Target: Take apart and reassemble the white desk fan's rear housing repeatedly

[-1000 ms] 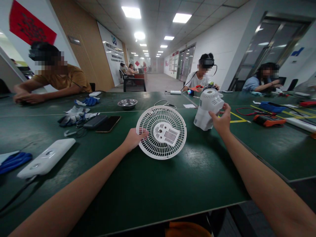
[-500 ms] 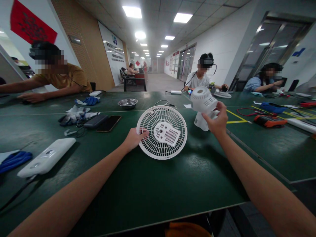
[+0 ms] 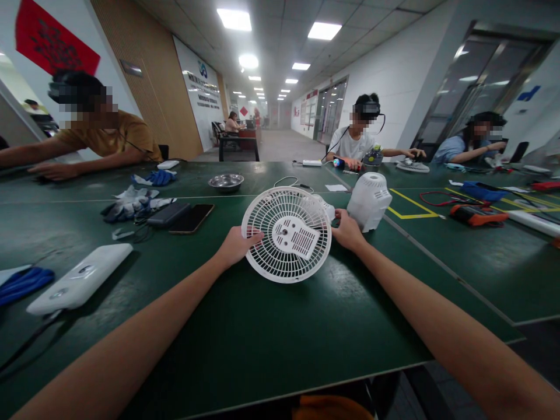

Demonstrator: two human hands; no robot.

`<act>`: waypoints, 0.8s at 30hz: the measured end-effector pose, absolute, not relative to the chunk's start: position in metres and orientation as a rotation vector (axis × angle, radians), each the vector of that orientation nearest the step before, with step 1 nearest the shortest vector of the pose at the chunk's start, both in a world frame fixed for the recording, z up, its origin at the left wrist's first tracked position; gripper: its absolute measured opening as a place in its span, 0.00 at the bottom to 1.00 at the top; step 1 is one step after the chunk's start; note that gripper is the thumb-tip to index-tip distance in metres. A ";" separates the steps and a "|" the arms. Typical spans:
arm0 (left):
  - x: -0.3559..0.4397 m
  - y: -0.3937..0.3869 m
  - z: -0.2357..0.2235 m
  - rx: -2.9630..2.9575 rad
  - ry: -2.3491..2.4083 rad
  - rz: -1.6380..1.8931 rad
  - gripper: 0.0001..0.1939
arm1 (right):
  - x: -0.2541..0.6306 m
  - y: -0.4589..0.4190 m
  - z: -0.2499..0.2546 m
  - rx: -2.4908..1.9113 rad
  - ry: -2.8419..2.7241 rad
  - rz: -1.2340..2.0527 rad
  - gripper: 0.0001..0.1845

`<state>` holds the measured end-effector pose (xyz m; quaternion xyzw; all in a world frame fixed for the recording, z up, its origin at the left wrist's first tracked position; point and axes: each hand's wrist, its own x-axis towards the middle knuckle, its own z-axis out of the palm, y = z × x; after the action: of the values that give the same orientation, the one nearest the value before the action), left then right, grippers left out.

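Observation:
My left hand [image 3: 236,246] grips the left rim of a round white fan grille [image 3: 291,269], its thumb over the front. The grille is tilted towards me, with a slotted plate at its centre. At its right edge my right hand [image 3: 349,231] has its fingers closed at a white plastic part [image 3: 325,207], which is mostly hidden behind the grille. Just beyond my right hand, a white vented fan housing [image 3: 370,204] stands upright on the table.
A metal bowl [image 3: 226,183] lies beyond the grille. Left are a phone [image 3: 192,219], gloves [image 3: 129,204] and a white power bank [image 3: 81,280]. An orange-and-black meter [image 3: 478,214] lies right. Several people sit across the green table [image 3: 271,338].
My right hand has moved left and down, from a raised white vented part to behind the grille's right edge. The vented housing now stands in full view. My left hand and the grille stay put.

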<state>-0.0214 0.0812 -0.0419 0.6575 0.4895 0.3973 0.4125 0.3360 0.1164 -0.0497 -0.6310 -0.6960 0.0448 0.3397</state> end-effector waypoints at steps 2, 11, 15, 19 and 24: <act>-0.021 0.081 -0.042 1.655 1.231 0.995 0.11 | 0.337 0.117 -0.051 -1.754 -1.861 0.066 0.39; -0.020 0.082 -0.042 1.675 1.272 0.991 0.11 | 0.339 0.109 -0.033 -1.785 -2.061 -0.273 0.25; -0.021 0.082 -0.041 1.649 1.253 0.979 0.11 | 0.330 0.095 -0.013 -1.677 -1.948 -0.003 0.26; -0.022 0.083 -0.041 1.662 1.269 0.969 0.11 | 0.309 0.077 -0.008 -1.470 -1.813 0.783 0.29; -0.023 0.083 -0.042 1.671 1.265 0.944 0.11 | 0.289 0.060 -0.017 -1.242 -1.594 1.559 0.24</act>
<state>-0.0231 0.0835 -0.0418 0.6631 0.5023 0.3749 0.4091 0.2894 0.0600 -0.0166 -0.4656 -0.5977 0.5845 0.2905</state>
